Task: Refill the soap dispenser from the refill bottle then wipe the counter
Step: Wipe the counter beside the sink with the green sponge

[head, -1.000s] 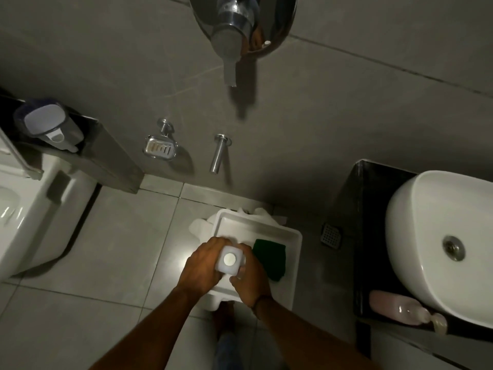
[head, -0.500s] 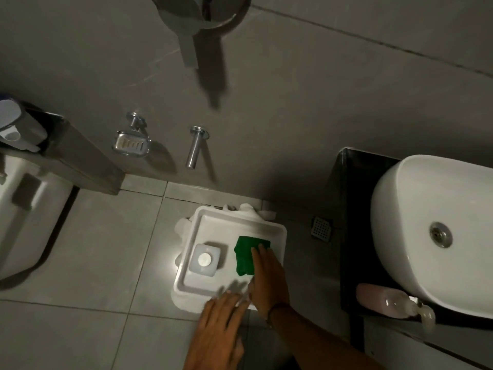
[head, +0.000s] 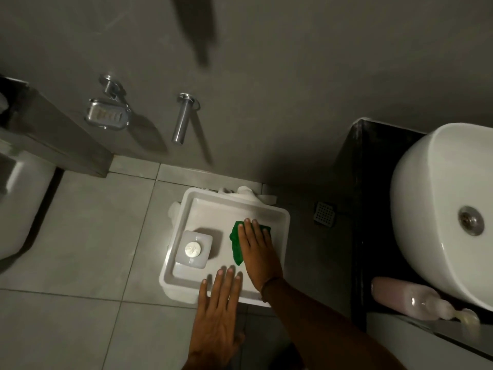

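Note:
A white square refill bottle (head: 194, 249) with a round white cap stands upright in the left half of a white tray (head: 280, 214) on the floor. A green cloth (head: 236, 244) lies in the tray's right half. My right hand (head: 257, 249) lies flat on the cloth with straight fingers, covering most of it. My left hand (head: 217, 313) hovers over the tray's near rim, fingers straight and spread, holding nothing. The pink soap dispenser (head: 408, 299) lies on its side on the dark counter (head: 357, 209) at the lower right, beside the basin.
A white round basin (head: 437, 209) sits on the counter at right. A floor drain (head: 325, 213) lies between tray and counter. A toilet (head: 18, 206) stands at left. A chrome soap dish (head: 106, 116) and a chrome spout (head: 181, 120) stick out of the wall.
Both hands let go of the refill bottle, which now stands in the tray. My right hand moved right onto the green cloth; my left hand drew back to the near rim.

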`<state>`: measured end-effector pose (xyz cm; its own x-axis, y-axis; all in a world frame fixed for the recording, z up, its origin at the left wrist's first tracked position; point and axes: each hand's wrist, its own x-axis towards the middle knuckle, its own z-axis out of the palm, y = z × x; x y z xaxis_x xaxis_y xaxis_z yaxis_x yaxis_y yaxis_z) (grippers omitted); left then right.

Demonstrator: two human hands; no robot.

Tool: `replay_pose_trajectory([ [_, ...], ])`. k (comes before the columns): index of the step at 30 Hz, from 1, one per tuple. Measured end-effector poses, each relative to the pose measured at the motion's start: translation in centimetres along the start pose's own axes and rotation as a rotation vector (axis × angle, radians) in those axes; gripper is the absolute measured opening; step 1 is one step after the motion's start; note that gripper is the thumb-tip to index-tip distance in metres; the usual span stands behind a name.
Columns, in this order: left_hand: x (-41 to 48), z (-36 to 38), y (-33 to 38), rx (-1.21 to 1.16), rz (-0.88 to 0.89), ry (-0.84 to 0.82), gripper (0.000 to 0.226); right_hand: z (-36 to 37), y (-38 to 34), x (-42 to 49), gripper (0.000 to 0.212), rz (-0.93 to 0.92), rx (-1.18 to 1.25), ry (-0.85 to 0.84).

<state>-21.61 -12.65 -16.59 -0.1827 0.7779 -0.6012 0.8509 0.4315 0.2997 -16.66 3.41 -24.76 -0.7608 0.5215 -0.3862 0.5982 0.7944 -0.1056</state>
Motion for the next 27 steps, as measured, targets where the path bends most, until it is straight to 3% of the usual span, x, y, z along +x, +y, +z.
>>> replay_pose_trajectory([
  [3,0.4,0.3,-0.1,0.013,-0.034,0.002,0.132,-0.1,0.4,0.1,0.075,-0.029,-0.062,0.028],
  [6,0.6,1.8,-0.3,-0.016,-0.074,-0.026,0.121,-0.6,0.5,-0.1,0.069,-0.041,-0.066,0.07],
  [11,-1.3,-0.7,0.4,-0.032,-0.03,-0.015,0.134,-4.0,0.2,-2.2,0.07,-0.058,-0.014,0.098],
  [16,-5.5,-3.6,2.0,0.132,-0.01,0.006,0.109,-9.3,-0.9,-8.3,0.089,-0.048,0.127,0.142],
  [20,-10.6,-6.0,5.3,0.186,0.008,0.098,0.076,-12.5,-1.0,-16.1,0.087,-0.055,0.217,0.189],
  [25,-15.8,-5.7,10.8,0.261,0.01,0.151,0.066,-13.0,2.0,-27.0,0.085,-0.068,0.235,0.256],
  [27,-16.3,-4.2,13.2,0.253,0.034,0.18,0.08,-12.5,4.0,-31.2,0.093,-0.072,0.23,0.272],
])
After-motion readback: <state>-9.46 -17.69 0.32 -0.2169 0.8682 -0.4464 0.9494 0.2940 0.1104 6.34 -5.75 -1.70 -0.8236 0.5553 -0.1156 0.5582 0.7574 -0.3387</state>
